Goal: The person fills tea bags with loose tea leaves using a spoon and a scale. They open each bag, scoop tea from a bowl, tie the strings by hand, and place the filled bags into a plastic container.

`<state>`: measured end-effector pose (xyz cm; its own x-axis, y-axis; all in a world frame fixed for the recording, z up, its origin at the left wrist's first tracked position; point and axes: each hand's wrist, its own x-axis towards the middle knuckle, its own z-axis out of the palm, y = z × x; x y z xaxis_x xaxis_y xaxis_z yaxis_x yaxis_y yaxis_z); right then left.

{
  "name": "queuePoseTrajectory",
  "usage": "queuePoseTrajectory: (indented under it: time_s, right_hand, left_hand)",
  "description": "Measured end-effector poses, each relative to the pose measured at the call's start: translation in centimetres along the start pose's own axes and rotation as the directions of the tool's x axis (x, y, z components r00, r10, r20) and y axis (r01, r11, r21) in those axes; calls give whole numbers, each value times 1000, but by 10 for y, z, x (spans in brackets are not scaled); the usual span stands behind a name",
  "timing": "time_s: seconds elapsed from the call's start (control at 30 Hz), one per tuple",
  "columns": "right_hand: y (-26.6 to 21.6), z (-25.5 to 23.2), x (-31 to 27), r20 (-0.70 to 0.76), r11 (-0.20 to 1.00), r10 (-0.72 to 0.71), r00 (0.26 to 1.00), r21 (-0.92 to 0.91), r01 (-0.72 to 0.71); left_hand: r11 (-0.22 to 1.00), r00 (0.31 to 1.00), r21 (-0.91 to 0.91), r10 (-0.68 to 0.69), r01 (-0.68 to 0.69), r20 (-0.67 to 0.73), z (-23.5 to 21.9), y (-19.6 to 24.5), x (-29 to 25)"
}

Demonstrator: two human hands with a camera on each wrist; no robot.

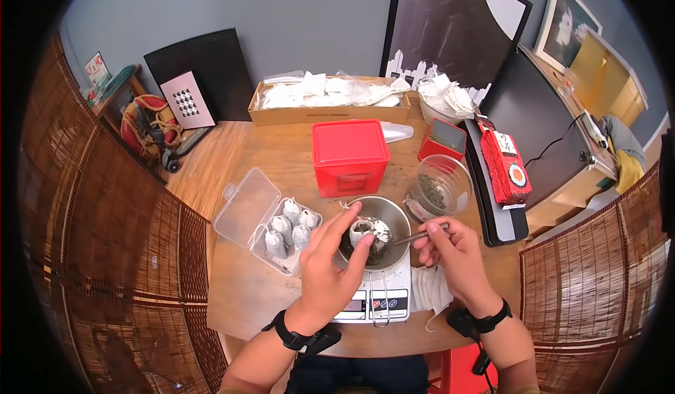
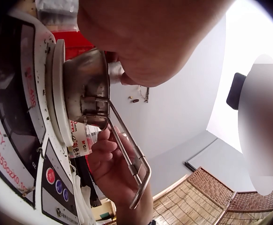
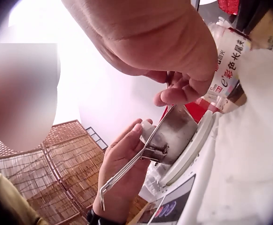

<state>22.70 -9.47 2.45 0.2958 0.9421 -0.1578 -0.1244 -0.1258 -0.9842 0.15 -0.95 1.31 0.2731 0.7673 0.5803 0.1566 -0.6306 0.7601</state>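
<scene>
A metal bowl (image 1: 399, 220) with a folding wire handle stands on a white kitchen scale (image 1: 399, 279); dark dried leaves lie in the bowl. Over its left side my left hand (image 1: 325, 271) pinches a small white drawstring bag (image 1: 361, 237) between thumb and fingers. The bag's mouth faces up, with dark leaf inside. From the right, my right hand (image 1: 455, 259) grips the thin metal handle of a spoon (image 1: 406, 239), whose far end is down in the bowl beside the bag. In the left wrist view the bowl (image 2: 82, 75) hides the spoon's end.
To the left, an opened clear plastic box (image 1: 279, 264) holds several filled bags. Behind the bowl stands a red tin (image 1: 350, 156); a clear round tub (image 1: 450, 176) of leaves is at right. Flat white bags (image 1: 430, 288) lie beside the scale. Farther back sits a cardboard tray (image 1: 330, 115).
</scene>
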Motion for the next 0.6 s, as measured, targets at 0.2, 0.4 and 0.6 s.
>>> queuePoseTrajectory:
  time_s: [0.2, 0.4, 0.6]
  right_hand:
    - [3, -8, -1, -66, 978, -16, 998, 206, 29]
    - [-8, -14, 1, -165, 959, -54, 985, 265, 97]
    - [-36, -4, 1, -165, 928, -157, 974, 312, 203]
  left_hand:
    - [999, 999, -41, 7, -8, -36, 0, -2, 0]
    - [999, 1000, -33, 27, -27, -8, 0, -3, 0]
    - [1000, 1000, -10, 14, -14, 20, 0, -1, 0]
